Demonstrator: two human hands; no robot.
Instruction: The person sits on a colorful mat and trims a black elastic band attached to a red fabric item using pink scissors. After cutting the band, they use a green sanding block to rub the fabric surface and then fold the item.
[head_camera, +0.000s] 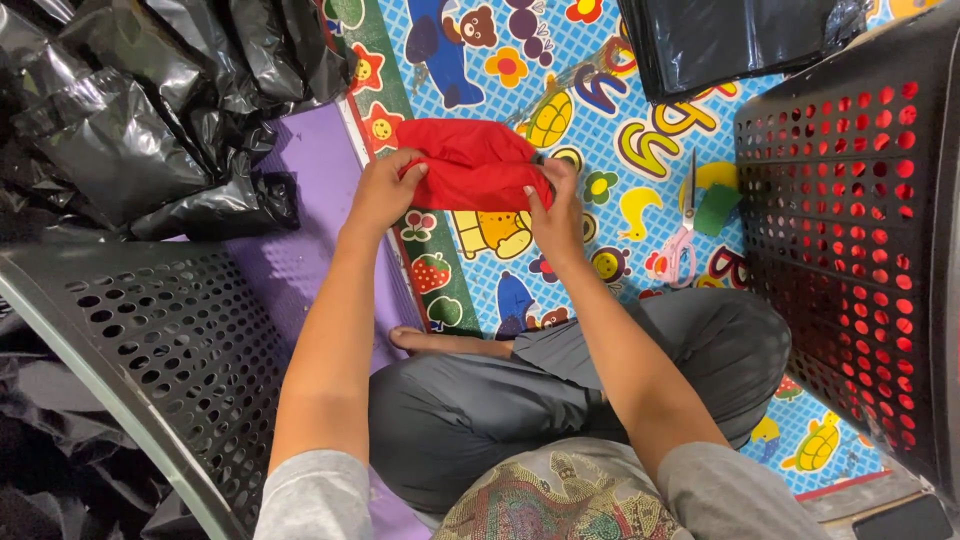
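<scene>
A person sits cross-legged on a colourful play mat printed with cartoon animals, fruit and letters, and holds a folded red cloth between both hands just above the mat. The left hand is closed on the cloth's left edge, with the fingers curled over the top of the fabric. The right hand grips the cloth's right lower corner, thumb on top and fingers tucked beneath. The cloth lies flat and bunched between them, ahead of the person's knees, which are clad in grey trousers; a bare foot shows beneath the left forearm.

To the right of the right hand, on the mat, lie a pair of scissors with pale pink handles, and a small green roll touches them at the blade side. Further right stands a black perforated plastic crate with something red visible through its holes. A second black perforated basket sits at the lower left on a purple mat. A heap of black plastic bags fills the upper left, and another flat black bag lies at the top edge of the play mat.
</scene>
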